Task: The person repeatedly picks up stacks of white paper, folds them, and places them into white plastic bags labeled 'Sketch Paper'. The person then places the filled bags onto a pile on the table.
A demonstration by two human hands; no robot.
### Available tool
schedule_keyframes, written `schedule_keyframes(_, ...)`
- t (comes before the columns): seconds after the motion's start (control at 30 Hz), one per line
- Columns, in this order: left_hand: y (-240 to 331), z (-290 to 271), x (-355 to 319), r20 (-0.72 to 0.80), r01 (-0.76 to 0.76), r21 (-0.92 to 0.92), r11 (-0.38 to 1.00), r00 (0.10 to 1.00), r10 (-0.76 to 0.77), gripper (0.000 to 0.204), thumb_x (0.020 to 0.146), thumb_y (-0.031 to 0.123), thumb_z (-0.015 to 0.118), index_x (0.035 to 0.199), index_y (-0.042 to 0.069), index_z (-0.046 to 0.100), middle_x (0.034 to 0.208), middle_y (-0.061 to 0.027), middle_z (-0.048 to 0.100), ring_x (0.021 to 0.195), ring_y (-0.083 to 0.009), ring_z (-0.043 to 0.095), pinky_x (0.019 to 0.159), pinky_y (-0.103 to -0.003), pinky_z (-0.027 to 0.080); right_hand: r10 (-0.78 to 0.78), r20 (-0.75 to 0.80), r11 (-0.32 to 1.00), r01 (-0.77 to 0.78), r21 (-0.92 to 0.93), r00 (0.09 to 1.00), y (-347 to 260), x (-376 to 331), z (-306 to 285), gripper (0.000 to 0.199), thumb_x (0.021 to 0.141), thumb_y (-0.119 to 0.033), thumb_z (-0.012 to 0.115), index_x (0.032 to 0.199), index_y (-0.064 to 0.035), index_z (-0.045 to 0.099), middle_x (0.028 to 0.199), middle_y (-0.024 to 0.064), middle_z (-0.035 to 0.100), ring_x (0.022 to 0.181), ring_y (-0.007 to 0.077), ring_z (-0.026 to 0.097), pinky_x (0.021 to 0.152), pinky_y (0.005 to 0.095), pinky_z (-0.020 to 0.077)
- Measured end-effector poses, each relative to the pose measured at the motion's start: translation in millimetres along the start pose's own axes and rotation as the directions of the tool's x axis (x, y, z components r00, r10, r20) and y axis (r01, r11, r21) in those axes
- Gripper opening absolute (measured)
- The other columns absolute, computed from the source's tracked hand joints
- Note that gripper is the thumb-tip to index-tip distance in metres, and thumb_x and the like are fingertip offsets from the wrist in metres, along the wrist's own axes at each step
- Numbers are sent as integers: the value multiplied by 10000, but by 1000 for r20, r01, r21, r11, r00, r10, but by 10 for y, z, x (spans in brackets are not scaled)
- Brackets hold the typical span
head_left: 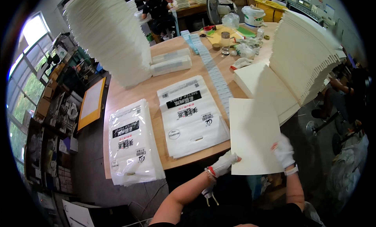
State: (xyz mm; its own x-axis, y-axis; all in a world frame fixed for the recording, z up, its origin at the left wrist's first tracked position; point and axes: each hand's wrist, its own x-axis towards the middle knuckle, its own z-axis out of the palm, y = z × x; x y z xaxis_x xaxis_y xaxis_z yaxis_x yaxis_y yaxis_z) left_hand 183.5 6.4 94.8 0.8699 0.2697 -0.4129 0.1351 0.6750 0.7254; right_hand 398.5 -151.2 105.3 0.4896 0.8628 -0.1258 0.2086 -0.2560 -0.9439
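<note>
A wooden table fills the view, with tall fanned stacks of cream sheets at the left and right, hemming the middle. Two piles of printed plastic bags lie near the front edge, one overhanging it. Over the table's right corner, free of clutter, a cream sheet is held up. The gloved left hand pinches its lower left corner; the gloved right hand grips its right edge, apparently thumb in front.
</note>
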Motion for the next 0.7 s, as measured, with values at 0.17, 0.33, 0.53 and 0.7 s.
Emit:
schedule_keyframes(0.17, -35, 73, -423, -108, -174, 804, 569, 898, 426, 652, 707, 106, 539, 1269, -95, 279, 1239, -242, 413, 1027, -265, 534, 779, -315, 472, 262, 10, 405, -119, 907, 965, 380, -205, 733, 347, 894, -316, 460, 1050, -12, 518, 1086, 129, 542, 960, 235, 565, 852, 327, 472)
schedule_keyframes(0.33, 127, 355, -668, 336, -250, 942, -225, 717, 611, 706, 582, 215, 631, 1179, -87, 403, 1208, -282, 389, 1091, -436, 395, 930, -483, 344, -56, -415, 885, 238, 400, 908, -48, -146, 1598, 325, 860, -166, 548, 1126, 12, 485, 1080, 74, 550, 882, 182, 571, 753, 260, 465)
schedule_keyframes(0.53, 522, -1297, -251, -114, 332, 933, -138, 638, 761, 296, 693, 272, 655, 937, 115, 596, 928, -116, 598, 956, -275, 530, 812, -344, 428, -76, -358, 968, 156, 199, 931, -303, -93, 1176, 211, 822, -82, 567, 992, 40, 541, 869, 96, 615, 746, 163, 589, 636, 267, 477)
schedule_keyframes(0.7, 764, -1566, -137, -245, 111, 959, 260, 786, 568, 226, 775, 317, 575, 759, 94, 614, 762, -115, 598, 786, -278, 555, 713, -356, 439, -233, -118, 946, 196, -257, 965, -650, -278, 930, 226, 750, -62, 631, 957, 5, 571, 836, 114, 614, 725, 203, 606, 634, 295, 483)
